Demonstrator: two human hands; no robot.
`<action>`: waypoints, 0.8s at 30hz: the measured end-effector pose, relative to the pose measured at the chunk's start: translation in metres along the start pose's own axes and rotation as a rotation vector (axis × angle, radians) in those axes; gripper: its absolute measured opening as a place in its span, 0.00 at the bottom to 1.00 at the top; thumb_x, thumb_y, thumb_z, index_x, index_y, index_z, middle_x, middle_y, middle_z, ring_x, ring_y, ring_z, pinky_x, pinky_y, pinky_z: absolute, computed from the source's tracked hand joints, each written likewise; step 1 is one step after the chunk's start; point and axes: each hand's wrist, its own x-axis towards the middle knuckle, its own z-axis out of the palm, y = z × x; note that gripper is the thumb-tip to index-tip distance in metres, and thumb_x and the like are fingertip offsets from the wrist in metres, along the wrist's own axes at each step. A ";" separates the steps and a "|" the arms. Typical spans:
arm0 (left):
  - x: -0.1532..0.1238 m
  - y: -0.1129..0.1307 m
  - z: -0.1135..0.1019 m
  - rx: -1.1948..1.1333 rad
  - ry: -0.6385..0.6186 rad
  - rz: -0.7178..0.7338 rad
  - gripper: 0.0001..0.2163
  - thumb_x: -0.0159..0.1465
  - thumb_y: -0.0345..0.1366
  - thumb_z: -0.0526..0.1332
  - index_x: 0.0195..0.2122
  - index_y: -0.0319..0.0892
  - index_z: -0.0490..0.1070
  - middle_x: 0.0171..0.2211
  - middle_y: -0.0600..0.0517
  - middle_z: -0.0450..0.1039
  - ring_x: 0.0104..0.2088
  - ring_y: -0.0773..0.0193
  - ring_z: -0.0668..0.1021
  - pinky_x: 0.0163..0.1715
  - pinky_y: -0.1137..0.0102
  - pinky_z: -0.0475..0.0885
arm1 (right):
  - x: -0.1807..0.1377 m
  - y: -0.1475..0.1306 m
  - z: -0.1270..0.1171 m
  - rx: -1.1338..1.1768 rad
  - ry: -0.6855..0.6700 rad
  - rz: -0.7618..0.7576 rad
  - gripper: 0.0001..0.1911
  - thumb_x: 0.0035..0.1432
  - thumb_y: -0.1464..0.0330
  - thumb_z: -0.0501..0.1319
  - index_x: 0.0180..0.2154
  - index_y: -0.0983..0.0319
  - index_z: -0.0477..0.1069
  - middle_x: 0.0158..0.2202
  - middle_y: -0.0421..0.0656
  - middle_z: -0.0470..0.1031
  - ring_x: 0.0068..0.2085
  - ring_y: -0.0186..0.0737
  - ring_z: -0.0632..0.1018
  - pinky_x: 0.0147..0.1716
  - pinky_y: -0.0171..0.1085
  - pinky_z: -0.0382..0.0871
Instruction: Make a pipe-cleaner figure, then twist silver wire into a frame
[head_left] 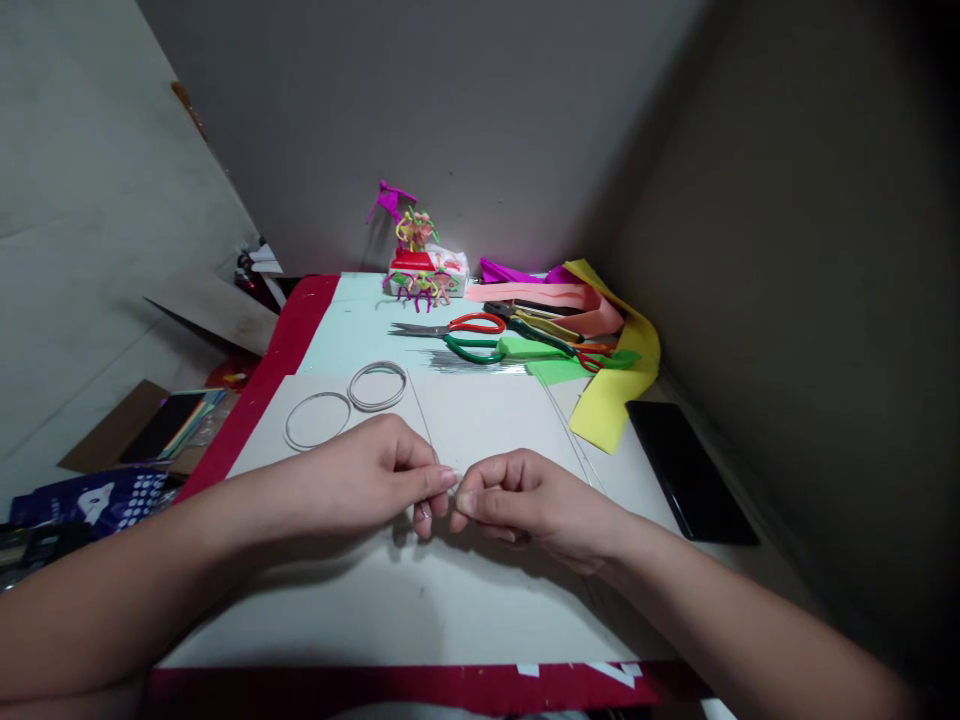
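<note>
My left hand (pixel 401 480) is closed in a pinch above the white board (pixel 300 590). A thin wire (pixel 421 412) runs from the board's far part down to its fingers. Close beside it, fingertips almost meeting, my right hand (pixel 517 495) pinches too. A small pale bit shows between the two hands, likely the wire's end, but the fingers hide most of it. Beyond my left wrist lie a coil of wire (pixel 351 388) and a thinner wire ring (pixel 286 432).
Red-and-green-handled scissors (pixel 474 350), pliers (pixel 525 318) and crepe paper strips, one yellow (pixel 600 420), lie at the back. Twisted figures (pixel 416 230) stand around a small box (pixel 454 268). A black phone (pixel 690 470) lies at right, near the wall.
</note>
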 end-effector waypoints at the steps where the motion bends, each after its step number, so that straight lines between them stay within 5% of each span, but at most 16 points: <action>1: 0.000 0.000 0.000 -0.020 -0.003 -0.008 0.16 0.63 0.40 0.53 0.25 0.39 0.76 0.22 0.51 0.77 0.24 0.66 0.75 0.27 0.75 0.68 | 0.000 0.001 0.000 0.003 0.003 -0.008 0.09 0.56 0.67 0.60 0.31 0.68 0.73 0.17 0.34 0.59 0.19 0.25 0.54 0.18 0.30 0.42; 8: -0.002 0.004 -0.004 -0.087 -0.082 0.022 0.15 0.63 0.39 0.53 0.28 0.39 0.77 0.21 0.50 0.77 0.24 0.65 0.76 0.27 0.74 0.68 | -0.002 -0.001 -0.004 0.201 -0.146 0.047 0.10 0.58 0.67 0.58 0.34 0.69 0.73 0.16 0.33 0.56 0.18 0.25 0.52 0.17 0.30 0.41; 24: -0.008 0.004 -0.002 -0.155 -0.036 0.059 0.14 0.63 0.38 0.56 0.24 0.40 0.77 0.21 0.53 0.77 0.24 0.67 0.76 0.26 0.76 0.68 | -0.002 -0.002 -0.008 0.372 -0.280 0.037 0.10 0.54 0.71 0.61 0.35 0.73 0.73 0.19 0.37 0.61 0.19 0.24 0.55 0.16 0.28 0.40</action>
